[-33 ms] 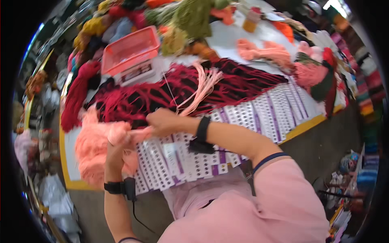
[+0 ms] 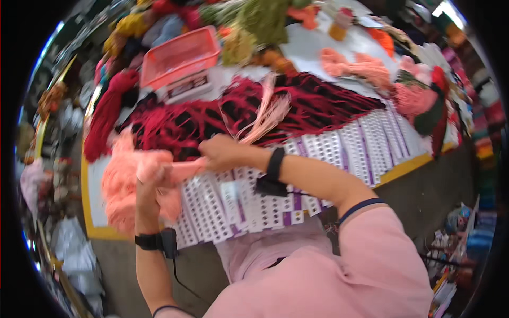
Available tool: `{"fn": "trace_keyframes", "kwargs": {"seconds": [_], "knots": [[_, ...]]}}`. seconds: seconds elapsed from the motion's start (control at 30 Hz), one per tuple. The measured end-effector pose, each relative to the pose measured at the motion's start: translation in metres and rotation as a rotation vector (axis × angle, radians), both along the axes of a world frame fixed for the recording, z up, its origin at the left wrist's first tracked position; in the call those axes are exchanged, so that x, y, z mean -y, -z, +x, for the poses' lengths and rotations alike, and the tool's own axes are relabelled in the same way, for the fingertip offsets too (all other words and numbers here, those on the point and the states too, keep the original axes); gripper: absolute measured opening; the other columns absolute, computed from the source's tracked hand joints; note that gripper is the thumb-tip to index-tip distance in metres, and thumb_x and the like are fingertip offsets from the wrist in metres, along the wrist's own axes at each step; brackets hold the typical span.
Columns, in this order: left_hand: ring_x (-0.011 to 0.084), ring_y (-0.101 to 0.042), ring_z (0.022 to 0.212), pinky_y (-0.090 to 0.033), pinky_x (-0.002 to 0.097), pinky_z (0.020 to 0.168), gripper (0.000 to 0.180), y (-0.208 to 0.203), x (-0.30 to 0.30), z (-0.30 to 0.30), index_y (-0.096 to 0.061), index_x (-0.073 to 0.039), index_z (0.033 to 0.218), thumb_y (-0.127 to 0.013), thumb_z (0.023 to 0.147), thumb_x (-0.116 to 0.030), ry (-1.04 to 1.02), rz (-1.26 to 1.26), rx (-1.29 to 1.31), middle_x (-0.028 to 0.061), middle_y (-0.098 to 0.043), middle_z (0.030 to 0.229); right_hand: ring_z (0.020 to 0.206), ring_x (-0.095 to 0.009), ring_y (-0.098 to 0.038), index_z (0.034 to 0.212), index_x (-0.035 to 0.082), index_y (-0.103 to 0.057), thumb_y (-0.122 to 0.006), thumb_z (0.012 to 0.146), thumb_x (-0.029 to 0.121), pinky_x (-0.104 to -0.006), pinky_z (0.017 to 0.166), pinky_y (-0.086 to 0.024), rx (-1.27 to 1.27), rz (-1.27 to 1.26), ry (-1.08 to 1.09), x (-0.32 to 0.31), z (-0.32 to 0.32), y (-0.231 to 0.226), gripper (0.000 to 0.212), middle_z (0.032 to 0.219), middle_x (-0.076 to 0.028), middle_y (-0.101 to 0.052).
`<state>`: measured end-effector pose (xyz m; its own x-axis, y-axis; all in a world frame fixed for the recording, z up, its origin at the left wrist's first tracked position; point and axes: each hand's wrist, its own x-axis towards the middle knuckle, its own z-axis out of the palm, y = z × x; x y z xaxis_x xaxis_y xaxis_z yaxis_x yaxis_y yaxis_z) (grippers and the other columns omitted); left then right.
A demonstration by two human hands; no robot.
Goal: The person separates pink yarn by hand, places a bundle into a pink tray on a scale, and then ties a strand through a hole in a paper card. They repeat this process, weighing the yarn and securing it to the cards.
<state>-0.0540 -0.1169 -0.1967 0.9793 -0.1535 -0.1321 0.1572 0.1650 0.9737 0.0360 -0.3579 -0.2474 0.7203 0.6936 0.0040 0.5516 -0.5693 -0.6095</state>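
A fluffy peach yarn skein point(image 2: 119, 185) lies at the left end of the table, and a band of it runs between my hands. My left hand point(image 2: 148, 183) is sunk in the skein; yarn covers most of its fingers, and the band pulls straight from it. Closed around the band's other end is my right hand point(image 2: 220, 152). A pale pink yarn bundle point(image 2: 268, 116) lies just beyond this hand, a loose thread looping beside it. Under that bundle spread dark red yarn strands point(image 2: 185, 124) over a black layer.
White cards with rows of dots point(image 2: 328, 151) line the table's near edge. A pink plastic basket point(image 2: 180, 58) stands at the back left by a crimson skein point(image 2: 108, 116). Several coloured yarn piles, an olive heap point(image 2: 262, 24) and peach hanks point(image 2: 355, 66) fill the back.
The whole view has shifted slightly, so the table sits a little higher and farther right. Both hands keep their hold; the yarn band between them looks a little straighter.
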Motion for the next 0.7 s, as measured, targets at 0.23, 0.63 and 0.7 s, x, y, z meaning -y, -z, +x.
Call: {"fn": "trace_keyframes", "kwargs": {"seconds": [0.23,0.63,0.7], "knots": [[0.0093,-0.051,0.067,-0.046,0.0240,0.060,0.015,-0.044,-0.204,-0.013,-0.060,-0.001,0.105,-0.056,0.097,-0.014,-0.516,-0.234,0.254,-0.0001,-0.057,0.084,0.071,-0.037,-0.064,0.086,0.001,-0.059,-0.065,0.079,0.021,-0.0450,0.065,-0.049,-0.013,0.007,0.030,-0.001,-0.011,-0.013,0.022,0.074,-0.020,-0.064],[0.0073,-0.048,0.059,-0.039,0.0237,0.055,0.016,0.020,0.037,-0.005,-0.065,0.000,0.106,-0.057,0.094,-0.003,-0.241,0.191,0.010,-0.0004,-0.060,0.078,0.071,-0.026,-0.063,0.088,0.005,-0.057,-0.071,0.077,0.013,-0.0390,0.064,-0.049,0.135,0.240,-0.030,-0.015,-0.028,-0.004,0.020,0.077,-0.010,-0.061],[0.0073,-0.052,0.060,-0.041,0.0220,0.056,0.015,0.028,0.050,-0.002,-0.065,0.002,0.106,-0.059,0.093,-0.003,-0.298,-0.082,-0.089,0.0015,-0.063,0.081,0.072,-0.026,-0.063,0.088,0.006,-0.058,-0.071,0.076,0.014,-0.0385,0.064,-0.049,-0.160,0.262,0.009,-0.004,-0.022,-0.005,0.020,0.079,-0.009,-0.061]]}}
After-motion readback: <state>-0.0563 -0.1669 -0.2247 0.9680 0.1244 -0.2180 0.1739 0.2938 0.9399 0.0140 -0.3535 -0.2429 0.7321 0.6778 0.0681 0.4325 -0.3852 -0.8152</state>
